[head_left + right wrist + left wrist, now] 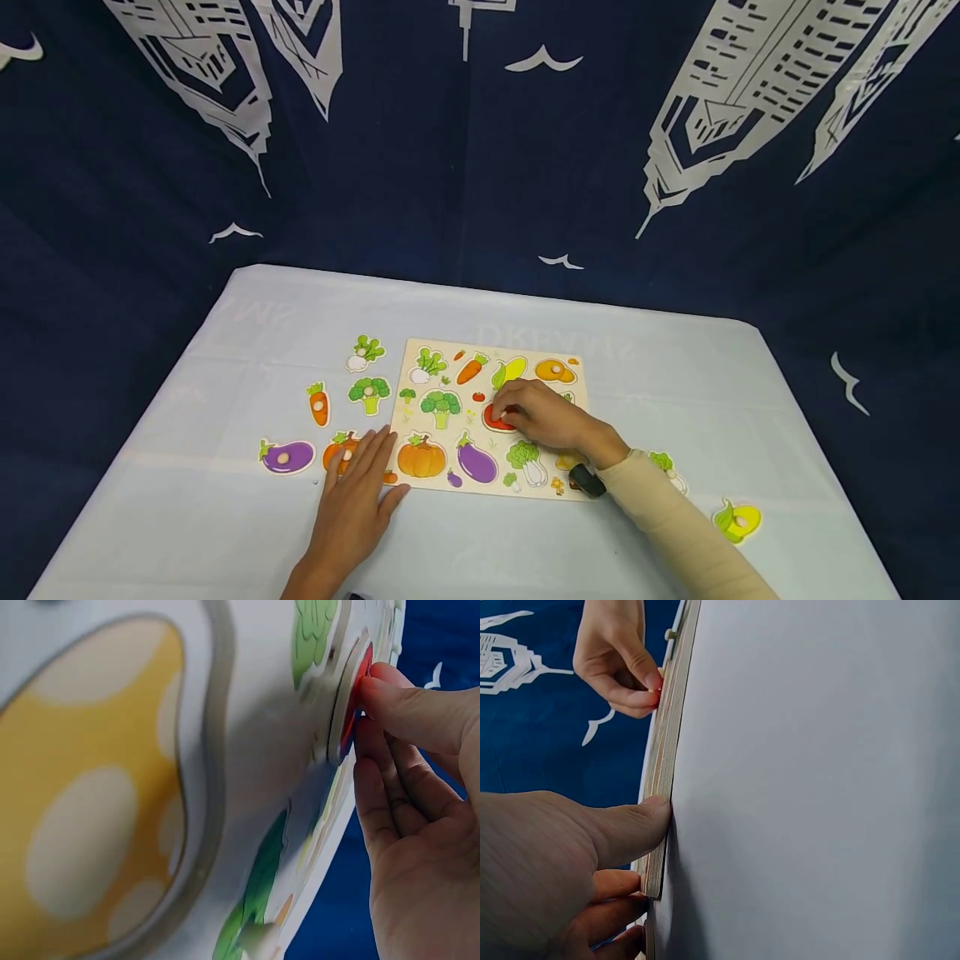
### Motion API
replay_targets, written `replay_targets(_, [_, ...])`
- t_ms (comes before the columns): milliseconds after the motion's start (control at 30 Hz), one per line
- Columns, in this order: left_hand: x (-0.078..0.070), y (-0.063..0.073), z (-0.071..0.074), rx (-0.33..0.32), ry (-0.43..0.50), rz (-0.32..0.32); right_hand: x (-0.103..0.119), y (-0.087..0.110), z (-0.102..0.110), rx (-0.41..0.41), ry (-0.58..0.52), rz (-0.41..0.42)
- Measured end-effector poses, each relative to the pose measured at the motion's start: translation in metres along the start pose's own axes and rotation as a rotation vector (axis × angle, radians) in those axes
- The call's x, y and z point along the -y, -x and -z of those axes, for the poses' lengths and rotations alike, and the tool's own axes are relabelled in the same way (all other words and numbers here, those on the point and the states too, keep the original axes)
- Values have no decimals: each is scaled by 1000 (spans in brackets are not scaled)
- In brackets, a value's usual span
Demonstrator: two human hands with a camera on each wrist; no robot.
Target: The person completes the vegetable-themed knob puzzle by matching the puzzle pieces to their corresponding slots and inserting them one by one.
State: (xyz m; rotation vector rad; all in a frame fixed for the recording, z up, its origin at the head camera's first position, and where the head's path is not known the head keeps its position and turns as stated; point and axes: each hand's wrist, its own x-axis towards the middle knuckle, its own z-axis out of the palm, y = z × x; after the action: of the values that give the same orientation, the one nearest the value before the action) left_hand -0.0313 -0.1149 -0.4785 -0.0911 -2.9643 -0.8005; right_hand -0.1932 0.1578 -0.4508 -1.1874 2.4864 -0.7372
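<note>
A wooden vegetable puzzle board lies on the table. My right hand is over its right half and pinches a red tomato-like puzzle piece between thumb and fingertips. In the right wrist view, that red piece stands slightly proud of the board's face. My left hand rests at the board's left edge with its fingers extended. Its thumb touches the front edge of the board in the left wrist view. Under the left fingers, a pumpkin piece is partly covered.
Left of the board lie loose knobbed pieces: a radish, a broccoli, a carrot and an eggplant. On the right, a corn piece lies near a leafy green piece, partly behind the sleeve. A dark printed cloth hangs behind the table.
</note>
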Motion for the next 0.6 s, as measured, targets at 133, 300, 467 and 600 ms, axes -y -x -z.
replay_targets(133, [1,0,1,-10,5,-8,2,-3,-3,5,-8,15])
replay_targets(300, [1,0,2,-4,7,-5,2,-3,-6,-8,9,7])
replay_targets(467, [0,-1,1,-6,9,-8,4,10,-1,-63,14,0])
replay_targets(600, [0,0,2,-2,2,-10,2,36,9,-129,5,-5])
